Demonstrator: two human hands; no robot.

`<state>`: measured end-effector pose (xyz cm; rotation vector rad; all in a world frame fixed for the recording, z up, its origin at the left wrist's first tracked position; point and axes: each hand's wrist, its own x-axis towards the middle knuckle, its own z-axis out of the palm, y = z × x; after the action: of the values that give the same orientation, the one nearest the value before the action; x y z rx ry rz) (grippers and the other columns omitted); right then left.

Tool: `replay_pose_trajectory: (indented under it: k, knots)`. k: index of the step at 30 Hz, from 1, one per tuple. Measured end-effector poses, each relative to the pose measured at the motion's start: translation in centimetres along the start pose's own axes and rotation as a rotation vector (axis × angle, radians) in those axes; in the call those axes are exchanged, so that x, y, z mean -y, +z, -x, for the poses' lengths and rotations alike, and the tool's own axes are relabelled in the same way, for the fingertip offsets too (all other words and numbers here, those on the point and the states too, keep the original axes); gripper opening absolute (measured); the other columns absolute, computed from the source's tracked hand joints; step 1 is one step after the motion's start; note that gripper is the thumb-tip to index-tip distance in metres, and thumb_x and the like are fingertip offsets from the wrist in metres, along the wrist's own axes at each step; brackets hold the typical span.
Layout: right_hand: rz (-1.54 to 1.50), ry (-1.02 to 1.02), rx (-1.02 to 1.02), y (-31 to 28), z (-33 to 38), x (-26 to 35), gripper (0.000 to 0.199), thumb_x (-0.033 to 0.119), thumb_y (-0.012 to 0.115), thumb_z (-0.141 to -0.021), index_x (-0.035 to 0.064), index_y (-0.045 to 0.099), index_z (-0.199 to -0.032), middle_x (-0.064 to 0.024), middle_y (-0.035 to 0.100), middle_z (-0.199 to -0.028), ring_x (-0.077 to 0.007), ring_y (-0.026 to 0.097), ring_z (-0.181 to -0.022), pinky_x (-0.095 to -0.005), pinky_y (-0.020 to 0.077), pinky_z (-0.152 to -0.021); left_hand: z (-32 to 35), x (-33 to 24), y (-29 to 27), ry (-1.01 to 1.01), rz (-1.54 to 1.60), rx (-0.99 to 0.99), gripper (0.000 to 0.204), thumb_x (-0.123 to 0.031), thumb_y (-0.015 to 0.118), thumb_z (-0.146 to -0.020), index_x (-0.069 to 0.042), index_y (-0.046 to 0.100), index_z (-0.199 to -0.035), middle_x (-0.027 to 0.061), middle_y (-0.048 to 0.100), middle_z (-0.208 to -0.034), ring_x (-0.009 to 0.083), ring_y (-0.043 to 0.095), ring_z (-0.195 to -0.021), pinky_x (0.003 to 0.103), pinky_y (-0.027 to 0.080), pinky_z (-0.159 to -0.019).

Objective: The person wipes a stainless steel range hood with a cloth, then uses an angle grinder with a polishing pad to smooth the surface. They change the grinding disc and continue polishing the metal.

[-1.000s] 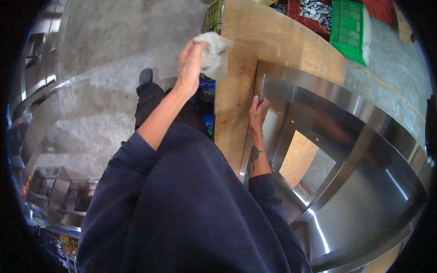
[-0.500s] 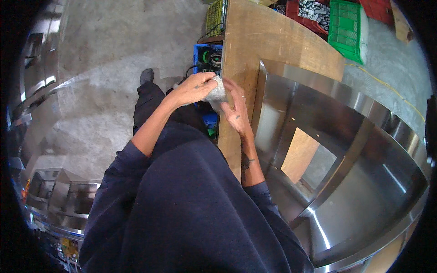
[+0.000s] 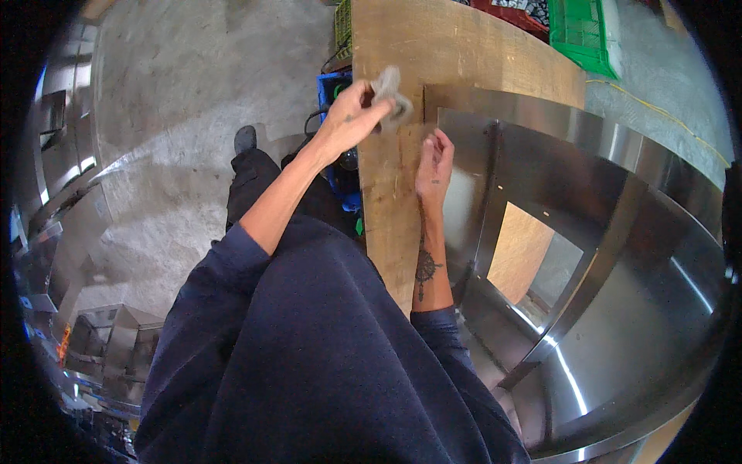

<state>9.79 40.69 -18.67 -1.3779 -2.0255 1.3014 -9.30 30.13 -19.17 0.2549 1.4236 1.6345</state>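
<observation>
A crumpled grey rag point(image 3: 392, 93) is pinched in my left hand point(image 3: 352, 116), above the wooden tabletop near its left edge. The rag is somewhat smeared by motion. My right hand point(image 3: 436, 162) is apart from it, beside the near-left corner of a large stainless steel cabinet or sink frame point(image 3: 533, 131). Its fingers are loosely bent with gaps between them, and I see nothing in them. The steel piece lies on the table with a rectangular opening in its panel, through which wood and floor show.
The wooden table point(image 3: 464, 46) runs along my right side. Beneath its left edge stands a blue crate point(image 3: 328, 81) with cords and tools. A green crate point(image 3: 578, 35) and a yellow cable point(image 3: 657, 112) lie beyond it. Steel cabinets point(image 3: 124, 340) stand at left on the concrete floor point(image 3: 178, 155).
Both hands were together at the rag over the table's edge. Now my left hand has carried the rag up and right, and my right hand has let go and moved right toward the steel piece.
</observation>
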Motion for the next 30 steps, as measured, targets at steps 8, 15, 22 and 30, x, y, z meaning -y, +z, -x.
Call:
replay_pose_trajectory:
  k: [8,15,22,30]
  knots:
    - [0.607,0.003,-0.099,-4.2,2.2,-7.8,0.049,0.03,0.057,-0.104,-0.0011,0.049,-0.142,-0.0271,0.055,-0.134,-0.0459,0.052,-0.122,-0.0568,0.0441,-0.1,-8.9,6.9,7.2,0.04,-0.351,-0.161,0.023,-0.021,0.069,-0.096,0.001,0.071,-0.103,0.0051,0.072,-0.09,0.0143,0.066,-0.083,0.033,0.053,-0.073]
    - [0.631,0.033,-0.077,-3.5,3.6,-9.1,0.055,0.033,0.055,-0.104,-0.0017,0.044,-0.145,-0.0273,0.055,-0.131,-0.0469,0.052,-0.123,-0.0634,0.0419,-0.098,-9.3,11.0,9.9,-0.087,-0.093,-0.096,0.024,-0.02,0.07,-0.091,0.0,0.076,-0.103,0.0191,0.074,-0.099,0.0305,0.071,-0.086,0.042,0.053,-0.08]
    - [0.59,0.021,-0.071,-3.6,4.0,-9.7,0.058,0.033,0.055,-0.102,-0.0016,0.042,-0.147,-0.0257,0.057,-0.129,-0.0457,0.052,-0.12,-0.0604,0.0402,-0.101,-7.9,10.9,12.0,0.3,-0.359,-0.226,0.025,-0.022,0.071,-0.095,0.002,0.073,-0.1,0.0158,0.07,-0.106,0.0271,0.064,-0.101,0.038,0.048,-0.092]
    - [0.603,0.004,-0.08,-3.7,3.7,-10.2,0.06,0.029,0.058,-0.096,-0.0023,0.044,-0.145,-0.0257,0.057,-0.129,-0.0458,0.052,-0.119,-0.0594,0.0403,-0.101,-5.6,9.3,12.4,0.134,-0.322,-0.105,0.028,-0.024,0.067,-0.096,0.001,0.074,-0.108,0.0201,0.061,-0.127,0.0379,0.057,-0.119,0.043,0.046,-0.101]
